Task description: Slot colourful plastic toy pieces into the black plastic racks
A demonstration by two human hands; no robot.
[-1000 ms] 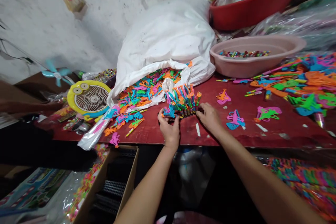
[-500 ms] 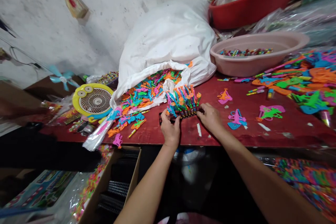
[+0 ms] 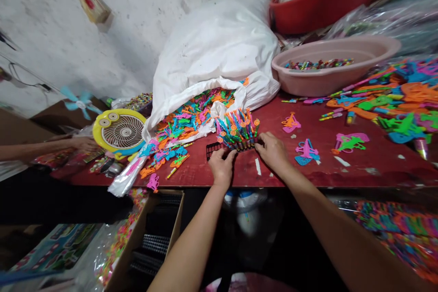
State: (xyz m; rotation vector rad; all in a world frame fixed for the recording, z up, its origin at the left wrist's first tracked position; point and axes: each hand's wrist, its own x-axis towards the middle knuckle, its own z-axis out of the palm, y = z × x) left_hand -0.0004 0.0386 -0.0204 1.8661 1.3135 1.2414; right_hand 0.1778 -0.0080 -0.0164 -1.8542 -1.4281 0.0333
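A black slotted plastic rack [image 3: 214, 147] sits on the red tabletop. Bright toy sticks [image 3: 236, 130] with orange, pink, green and blue tops stand packed upright in its right part, while slots at its left end are bare. At the front edge, left of the sticks, my left hand [image 3: 221, 168] grips the rack, thumb apart from the fingers. My right hand [image 3: 273, 151] holds the right end with bent fingers, its fingertips partly hidden. Right of that hand lie small plastic pieces, among them a pink and blue one [image 3: 307, 150] and a green and pink one [image 3: 351, 142].
Behind the rack a white sack [image 3: 215, 41] spills colourful plastic pieces. A yellow fan [image 3: 119, 132] stands left, with another person's hand [image 3: 85, 143] beyond it. A pink basin [image 3: 337, 77] and a toy pile [image 3: 407, 100] occupy the right. Below the edge is a cardboard box [image 3: 177, 228].
My left hand has shifted slightly right along the rack's front, uncovering its bare left slots. The other person's arm has come into clearer view at the far left. The view has tilted slightly.
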